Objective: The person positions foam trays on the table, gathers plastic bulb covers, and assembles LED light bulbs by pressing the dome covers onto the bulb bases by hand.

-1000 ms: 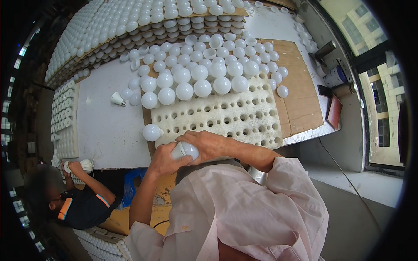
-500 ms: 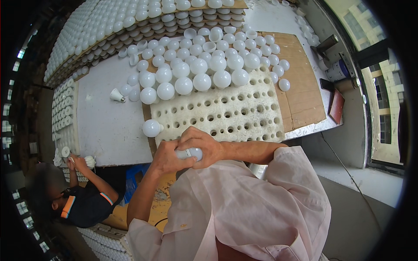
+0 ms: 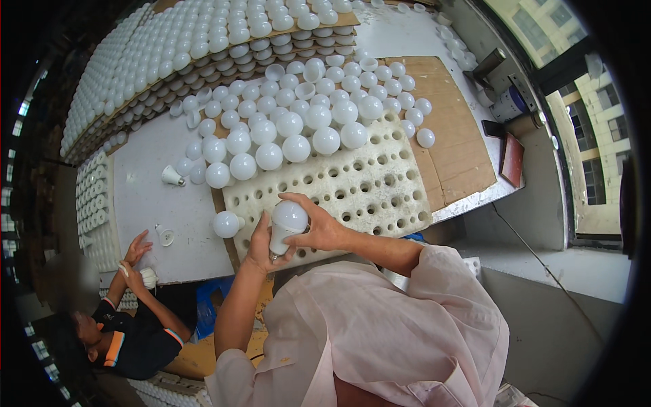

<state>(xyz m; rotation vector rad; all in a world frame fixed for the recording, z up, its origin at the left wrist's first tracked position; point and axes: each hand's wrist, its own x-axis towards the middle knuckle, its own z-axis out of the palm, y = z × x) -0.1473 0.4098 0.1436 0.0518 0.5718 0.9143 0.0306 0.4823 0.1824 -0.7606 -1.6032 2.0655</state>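
Note:
A white light bulb (image 3: 287, 220) is between my two hands, above the near edge of a pale foam tray (image 3: 352, 193). Its round dome points up and away, and its metal cap points toward me. My left hand (image 3: 260, 245) is wrapped round the body from the left. From the right, my right hand (image 3: 317, 229) grips it, with thumb and fingers round the dome and body. Several finished-looking bulbs (image 3: 269, 156) stand in the tray's far rows. One bulb (image 3: 226, 224) lies on its side at the tray's left edge.
Loose white domes (image 3: 319, 91) crowd a cardboard sheet (image 3: 451, 149) behind the tray. Stacked boards of domes (image 3: 203, 34) fill the far left. Two bulb bases (image 3: 172, 176) (image 3: 164, 235) lie on the white table. A co-worker (image 3: 135, 325) works at the left. A red box (image 3: 512, 160) sits by the window.
My hands have loosened from tightly clasping the bulb and moved up over the tray, turning the bulb more upright. A bulb base now lies near the co-worker, whose one hand is outstretched.

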